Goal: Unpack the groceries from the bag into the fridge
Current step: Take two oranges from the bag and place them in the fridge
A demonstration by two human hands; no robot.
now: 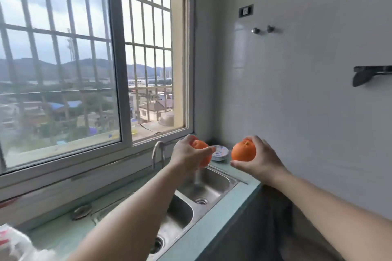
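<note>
So from the head cam, both arms are stretching out over the sink (pixel 214 184), and each hand is gripping an orange. The left hand (pixel 187 154) is wrapping around the left orange (pixel 200 146), thumb across the front, so a good chunk of the fruit is hiding behind the fingers. The right hand (pixel 259 160) is cupping the right orange (pixel 243 151) from its right side, thumb underneath, fingers curling over the top, with the stem end facing up. The two oranges are hanging near each other but not touching. Right below the left hand, water seems to be running from the curved tap (pixel 158 152) down into the far basin, though it's blurry. Between the two hands, a bit further back, a small stack of patterned dishes (pixel 220 152) is sitting on the green table (pixel 229 214) in the corner. Way back toward the left elbow, at the bottom left edge, a white plastic bag (pixel 14 243) with red print is lying on the table, partly cut off. Beyond the left hand a barred window (pixel 95 59) is looking out on rooftops and hills.
</note>
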